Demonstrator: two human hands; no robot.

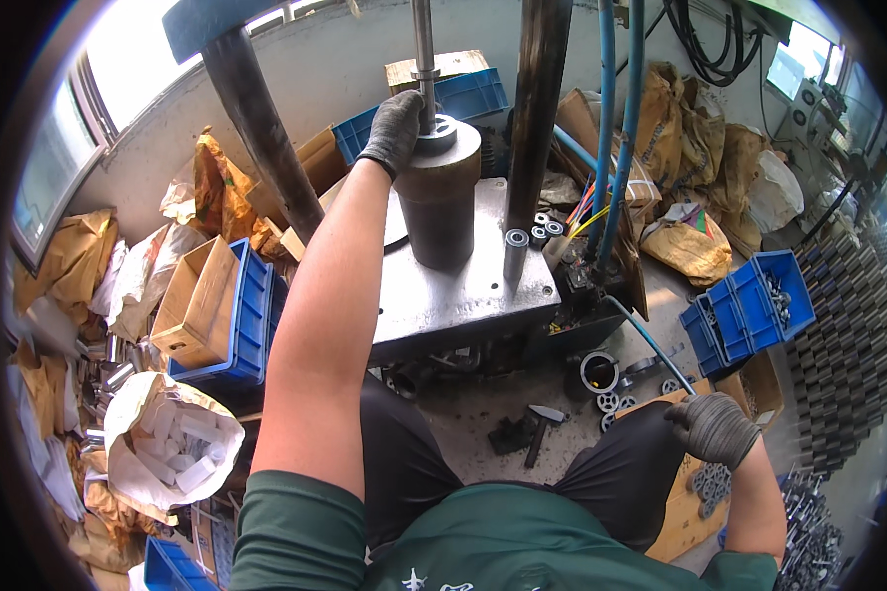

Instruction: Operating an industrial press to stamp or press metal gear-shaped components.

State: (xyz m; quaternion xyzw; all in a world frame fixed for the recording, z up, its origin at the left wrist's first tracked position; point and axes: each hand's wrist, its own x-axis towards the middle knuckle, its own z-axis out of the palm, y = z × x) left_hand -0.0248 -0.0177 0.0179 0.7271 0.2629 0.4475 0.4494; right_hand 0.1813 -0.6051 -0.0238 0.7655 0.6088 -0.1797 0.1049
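Note:
My left hand [394, 133], in a dark grey work glove, reaches to the top of a thick steel cylinder [441, 222] on the press table. Its fingers are curled against the upright metal rod [424, 49], which comes down into a metal ring [437, 138] on the cylinder; the far fingertips are hidden. On the right, my right hand [721, 429], also gloved, is closed round the end of a long lever [652, 343]. The lever slopes up toward the press's side.
Dark press columns [542, 108] flank the cylinder. Small bearings [539, 234] and a short tube [515, 254] stand on the press table [414, 305]. A hammer [539, 433] lies on the floor between my legs. Blue bins [754, 305], sacks and stacked metal parts [852, 345] surround me.

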